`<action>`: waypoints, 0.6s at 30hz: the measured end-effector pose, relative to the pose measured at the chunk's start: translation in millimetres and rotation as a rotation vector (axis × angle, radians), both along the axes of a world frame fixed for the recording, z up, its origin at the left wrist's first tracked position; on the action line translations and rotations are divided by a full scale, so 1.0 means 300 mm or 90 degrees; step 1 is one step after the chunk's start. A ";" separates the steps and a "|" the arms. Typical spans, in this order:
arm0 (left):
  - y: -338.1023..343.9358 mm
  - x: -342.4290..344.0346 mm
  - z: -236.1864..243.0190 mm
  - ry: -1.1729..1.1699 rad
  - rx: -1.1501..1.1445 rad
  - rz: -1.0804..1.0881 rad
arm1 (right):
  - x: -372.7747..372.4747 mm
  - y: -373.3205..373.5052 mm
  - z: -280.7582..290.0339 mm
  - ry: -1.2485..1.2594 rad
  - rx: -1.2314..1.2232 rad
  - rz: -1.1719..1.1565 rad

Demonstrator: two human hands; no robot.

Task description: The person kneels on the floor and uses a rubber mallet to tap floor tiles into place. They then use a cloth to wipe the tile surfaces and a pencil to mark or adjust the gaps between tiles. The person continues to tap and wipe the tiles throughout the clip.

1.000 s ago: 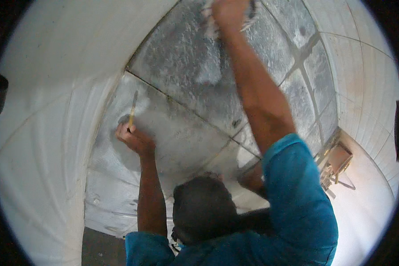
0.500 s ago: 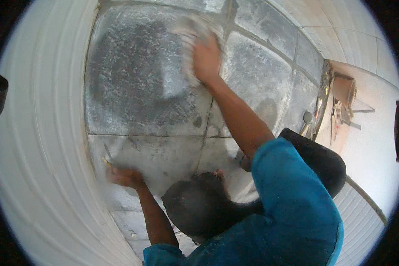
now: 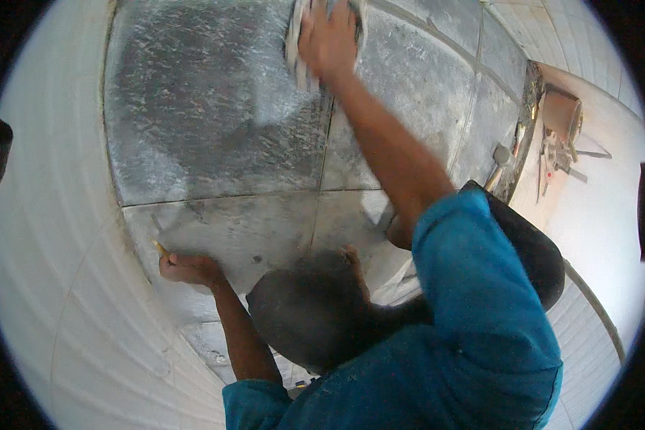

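A person in a teal, short-sleeved shirt (image 3: 491, 287) works low over a floor of large grey stone-like tiles (image 3: 215, 222), arms spread wide apart. At the top of the frame, the right hand (image 3: 330, 44) lies over a pale, crumpled cloth with darker stripes (image 3: 294, 50), fingers extended across it; whether they also grip its folds cannot be told. The cloth rests on the floor beside a joint, at the edge of a darker, mottled tile (image 3: 215, 107). Well apart, at lower left, the left hand (image 3: 190, 269) is curled around a slim tool with a yellow handle and a narrow grey blade (image 3: 160, 249), held near the ribbed-looking white wall (image 3: 57, 236). Blur hides whether the blade's tip touches the tile. To the right, a grey-headed mallet with a wooden handle (image 3: 502, 155) lies near the floor's edge, while a reddish-brown container (image 3: 562, 115) stands beside a cluster of small tools (image 3: 550, 163) on a white surface (image 3: 598, 208).
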State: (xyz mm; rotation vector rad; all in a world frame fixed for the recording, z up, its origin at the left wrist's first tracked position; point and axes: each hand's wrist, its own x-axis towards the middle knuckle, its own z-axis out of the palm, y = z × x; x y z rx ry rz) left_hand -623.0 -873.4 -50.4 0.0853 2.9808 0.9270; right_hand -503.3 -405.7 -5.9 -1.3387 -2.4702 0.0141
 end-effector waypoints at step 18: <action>0.052 -0.003 -0.027 0.225 -0.119 -0.171 | -0.040 -0.471 -0.060 0.133 -0.593 0.328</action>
